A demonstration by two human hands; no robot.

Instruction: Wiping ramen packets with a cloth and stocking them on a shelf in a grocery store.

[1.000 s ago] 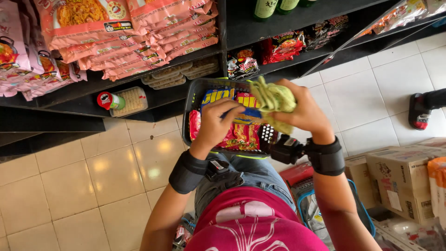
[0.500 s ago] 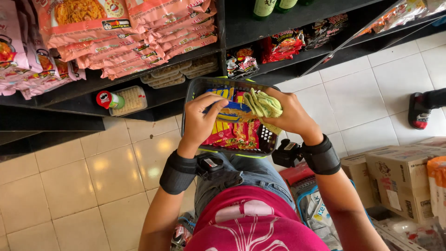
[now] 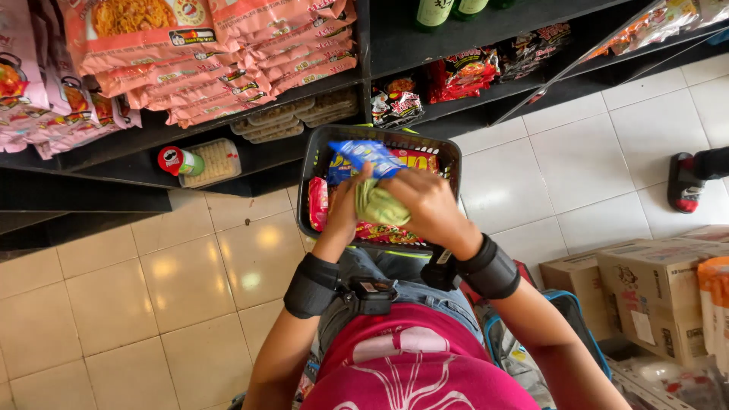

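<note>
Green and soft, the crumpled cloth (image 3: 377,203) sits pressed between both your hands over the black wire basket (image 3: 454,163). Your right hand (image 3: 427,203) is closed over its top and side; your left hand (image 3: 345,206) curls shut against its other side, thumb near a blue packet (image 3: 367,155) standing up among the red and yellow packets (image 3: 414,160) in the basket. In my judgement you are bundling the cloth above the load. The next move calls for a steady two-handed grip, keeping clear of the upright blue packet.
</note>
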